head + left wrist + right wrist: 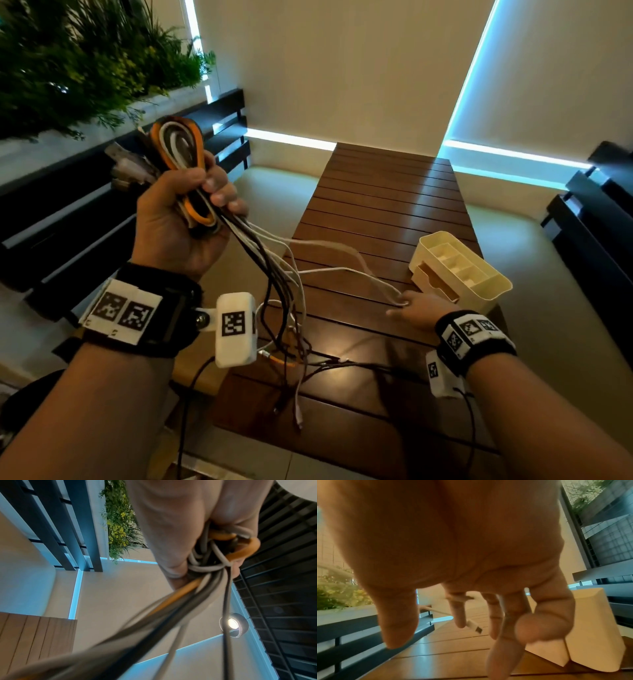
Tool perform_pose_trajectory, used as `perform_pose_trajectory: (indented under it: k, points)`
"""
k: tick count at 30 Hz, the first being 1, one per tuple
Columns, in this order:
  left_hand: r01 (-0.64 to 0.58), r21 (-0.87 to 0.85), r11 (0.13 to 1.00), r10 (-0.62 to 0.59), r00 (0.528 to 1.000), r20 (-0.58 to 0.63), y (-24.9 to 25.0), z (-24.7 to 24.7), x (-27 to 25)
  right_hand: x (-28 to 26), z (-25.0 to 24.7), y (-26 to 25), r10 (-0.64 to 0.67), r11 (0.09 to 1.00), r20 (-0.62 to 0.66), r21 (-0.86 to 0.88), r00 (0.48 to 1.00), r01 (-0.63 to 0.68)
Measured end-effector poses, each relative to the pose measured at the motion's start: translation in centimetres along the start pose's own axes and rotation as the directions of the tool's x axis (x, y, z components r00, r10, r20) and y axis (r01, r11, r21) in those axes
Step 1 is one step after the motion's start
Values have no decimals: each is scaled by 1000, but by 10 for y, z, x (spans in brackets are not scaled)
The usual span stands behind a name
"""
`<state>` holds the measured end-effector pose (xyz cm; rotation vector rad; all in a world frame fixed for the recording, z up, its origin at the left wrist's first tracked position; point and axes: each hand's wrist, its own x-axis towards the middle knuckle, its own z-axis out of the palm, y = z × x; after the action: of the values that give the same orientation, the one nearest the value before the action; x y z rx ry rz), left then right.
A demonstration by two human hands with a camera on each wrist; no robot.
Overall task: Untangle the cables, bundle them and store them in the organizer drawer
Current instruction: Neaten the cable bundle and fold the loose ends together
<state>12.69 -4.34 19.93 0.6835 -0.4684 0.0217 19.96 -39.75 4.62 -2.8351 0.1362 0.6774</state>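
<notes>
My left hand [178, 219] grips the half-coiled cables [186, 161]; loose tails trail onto the bench [387, 205]. My right hand [416, 308], fingers relaxed, touches a white end beside the organizer [459, 270]. Bundling and storing remain.

A slatted wooden table [383, 212] runs up the centre. Cream walls [342, 68] carry blue light strips [472, 78]. Green plants [75, 58] fill the upper left; dark benches [68, 219] flank both sides.
</notes>
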Motion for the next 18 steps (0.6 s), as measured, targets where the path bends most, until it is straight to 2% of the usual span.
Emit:
perform_pose_trajectory:
  k: [2, 5, 6, 8, 10, 11, 12, 13, 14, 16, 18]
  points:
    - [3, 13, 1000, -3, 1000, -15, -1, 2, 1, -4, 2, 1, 52, 998, 71, -44, 996, -49]
    - [36, 110, 993, -28, 997, -73, -21, 8, 1, -21, -6, -14, -18, 1000, 134, -19, 991, 21]
    - [49, 153, 987, -34, 994, -101, -30, 10, 1, -28, -11, -22, -73, 997, 111, 45, 991, 68]
    - [72, 216, 974, -39, 987, -156, -46, 13, 1, -47, -23, -38, -161, 959, -44, 227, 986, 167]
    - [83, 233, 969, -40, 982, -184, -59, 17, 1, -78, -35, -60, -178, 836, -206, 484, 962, 259]
    - [87, 237, 968, -40, 980, -196, -64, 19, 3, -96, -40, -72, -184, 717, -192, 644, 964, 265]
    - [88, 241, 967, -40, 979, -200, -69, 21, 3, -114, -43, -83, -236, 583, -114, 778, 965, 235]
    - [88, 238, 967, -41, 980, -194, -74, 25, 4, -131, -45, -94, -327, 472, -14, 864, 945, 176]
    - [89, 218, 972, -49, 982, -182, -77, 30, 4, -145, -45, -102, -421, 401, 76, 909, 904, 111]
    - [100, 105, 989, -85, 987, -138, -84, 41, 2, -159, -40, -113, -539, 334, 179, 942, 823, 14]
    - [102, -18, 995, -103, 992, -79, -89, 48, -2, -160, -35, -116, -556, 315, 224, 948, 800, -46]
